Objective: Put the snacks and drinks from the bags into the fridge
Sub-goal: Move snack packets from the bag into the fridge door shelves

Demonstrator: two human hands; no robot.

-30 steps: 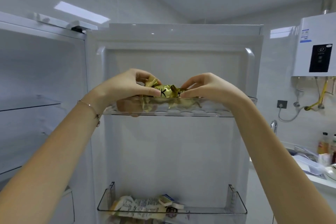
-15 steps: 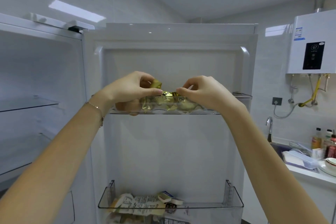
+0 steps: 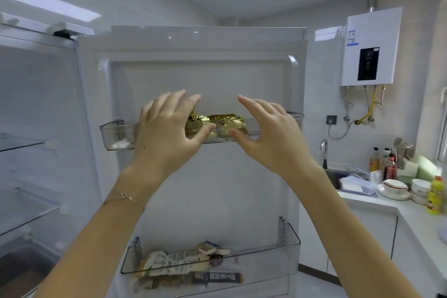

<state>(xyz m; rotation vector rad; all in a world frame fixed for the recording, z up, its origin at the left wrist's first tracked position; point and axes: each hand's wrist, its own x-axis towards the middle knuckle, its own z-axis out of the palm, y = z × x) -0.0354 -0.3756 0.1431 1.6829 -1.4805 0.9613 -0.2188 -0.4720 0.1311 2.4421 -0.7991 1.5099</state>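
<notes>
Currently the gold snack packets [image 3: 227, 122] lie inside the upper door shelf [image 3: 113, 133] of the open fridge door [image 3: 205, 80], filling its middle stretch. The shelf's left and right ends carry nothing gold. The long axis of the packets runs left to right, parallel to the clear front wall of the shelf.

Both hands are raised in front of that wall with fingers spread and nearly straight, and neither grips anything.
- The left hand [image 3: 167, 133] covers the left end of the packets. Its fingers reach above the shelf rim and its thumb lies across the front wall. Whether any fingertip touches the foil cannot be determined.
- The right hand [image 3: 268, 135] stands toward the right end of the packets, thumb tip level with the front wall. It appears clear of the foil.

The packets therefore lie ahead of and between the hands, with the left hand the nearer.

Judgement: placement of this item appears complete. The next move probably calls for drawing both hands straight back, away from the front wall, without catching the rim.

The lower door shelf [image 3: 271, 256] already holds several other packets [image 3: 174, 261]. The bags are not in view. The bench [image 3: 411, 220] to the right carries bottles and bowls.
</notes>
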